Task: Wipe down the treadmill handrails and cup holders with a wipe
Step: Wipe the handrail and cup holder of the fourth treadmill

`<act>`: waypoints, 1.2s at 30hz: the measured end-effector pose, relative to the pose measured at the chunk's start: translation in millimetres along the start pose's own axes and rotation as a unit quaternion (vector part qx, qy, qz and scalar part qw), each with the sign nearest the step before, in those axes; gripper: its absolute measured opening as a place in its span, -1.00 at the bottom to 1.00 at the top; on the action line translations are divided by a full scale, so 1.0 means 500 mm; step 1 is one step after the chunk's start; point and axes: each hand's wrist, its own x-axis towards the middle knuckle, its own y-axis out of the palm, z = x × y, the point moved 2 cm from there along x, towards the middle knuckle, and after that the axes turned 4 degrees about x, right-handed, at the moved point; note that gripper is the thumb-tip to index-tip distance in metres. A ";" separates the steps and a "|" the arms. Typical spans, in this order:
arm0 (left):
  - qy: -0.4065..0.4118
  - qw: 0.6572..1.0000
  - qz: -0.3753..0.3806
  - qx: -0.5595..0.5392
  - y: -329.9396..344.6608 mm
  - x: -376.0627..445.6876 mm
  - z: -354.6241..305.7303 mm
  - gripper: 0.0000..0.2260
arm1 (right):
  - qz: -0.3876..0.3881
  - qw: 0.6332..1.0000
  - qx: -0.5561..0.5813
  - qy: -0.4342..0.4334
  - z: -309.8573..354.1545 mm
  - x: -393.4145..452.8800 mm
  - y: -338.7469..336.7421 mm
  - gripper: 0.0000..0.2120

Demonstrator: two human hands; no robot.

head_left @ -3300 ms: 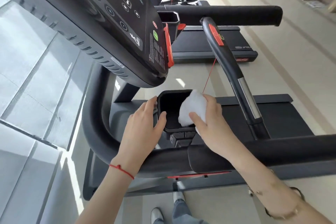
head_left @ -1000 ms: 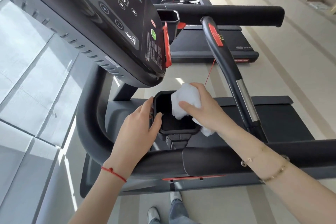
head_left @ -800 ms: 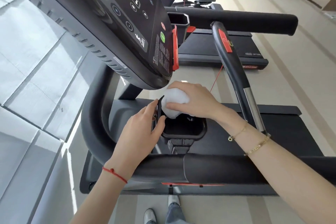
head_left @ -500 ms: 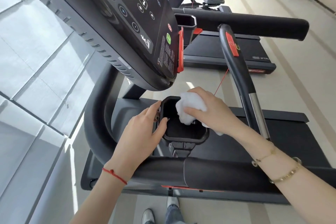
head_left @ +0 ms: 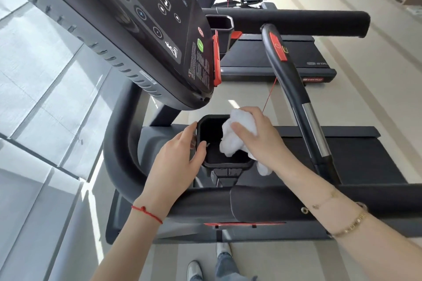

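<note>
Here, my view is mostly filled by the treadmill (head_left: 356,150), its dark belt running off to my right and its console (head_left: 146,29) leaning in from the upper left with round buttons on its face. The padded front handrail (head_left: 262,203) runs across just below my wrists, and a curved side handrail (head_left: 294,89) with a red patch and a chrome section slants down on the right. A second treadmill (head_left: 269,57) stands beyond, well apart. Between console and front rail sits the black cup holder (head_left: 212,130), a squarish well with a raised rim. My left hand (head_left: 175,162) steadies it — the thumb hooks over the near-left rim and the fingers lie along its outer left side, so the hand holds the holder. My right hand (head_left: 258,137) is curled round the white wipe (head_left: 230,141), bunched into a wad and pressed down into the holder's right inner part; a loose tail of it hangs out over the right rim under my wrist. A red string (head_left: 147,212) circles my left wrist, and gold bracelets (head_left: 349,223) circle my right.
</note>
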 end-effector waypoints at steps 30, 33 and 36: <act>0.009 1.000 0.001 0.002 0.007 0.001 0.008 -0.53 | 0.038 0.999 0.031 0.019 -0.020 -0.065 -0.003 -0.36; 0.007 1.000 -0.005 0.004 0.006 0.000 0.007 -0.53 | 0.047 0.999 -0.008 0.006 -0.016 -0.026 -0.003 -0.39; 0.004 1.000 -0.003 0.003 0.003 -0.004 0.003 -0.51 | 0.065 0.987 -0.139 -0.057 0.005 0.037 -0.011 -0.49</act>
